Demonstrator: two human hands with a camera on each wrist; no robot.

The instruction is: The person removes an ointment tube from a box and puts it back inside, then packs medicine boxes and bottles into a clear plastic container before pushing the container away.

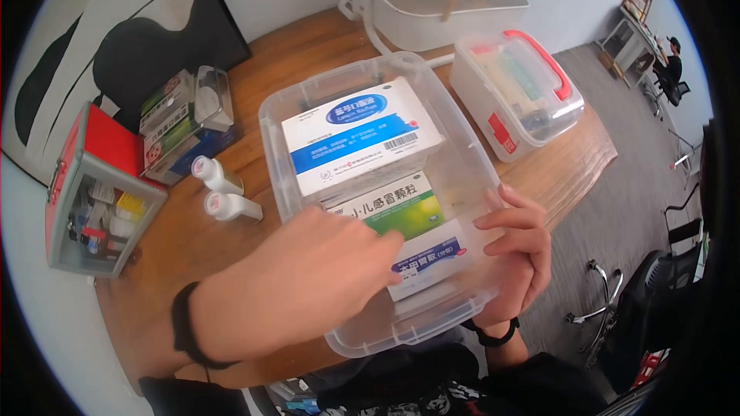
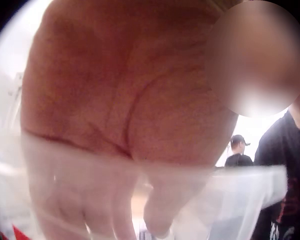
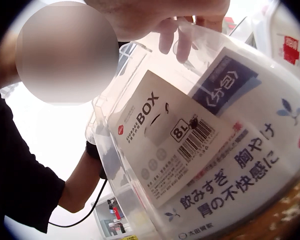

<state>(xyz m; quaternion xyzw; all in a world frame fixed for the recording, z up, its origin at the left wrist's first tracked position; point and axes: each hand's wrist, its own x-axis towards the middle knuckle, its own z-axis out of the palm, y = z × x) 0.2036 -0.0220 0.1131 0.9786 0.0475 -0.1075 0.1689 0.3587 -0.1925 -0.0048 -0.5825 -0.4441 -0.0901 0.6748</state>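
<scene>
The left hand point(image 1: 304, 270) reaches over the children's cold-granule carton point(image 1: 420, 198) and Ohta stomach-medicine carton point(image 1: 429, 273), its grip unclear; both sit in the clear storage box point(image 1: 420, 330), which the right hand point(image 1: 523, 250) grips. Packing seems under way; next likely calls for careful seating.

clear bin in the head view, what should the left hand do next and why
Probably nudge the green-and-white box snug with the left hand while the right hand steadies the clear bin. The left hand reaches in over that box, the right hand grips the bin's side, and the larger blue-and-white box sits just beyond.
</scene>
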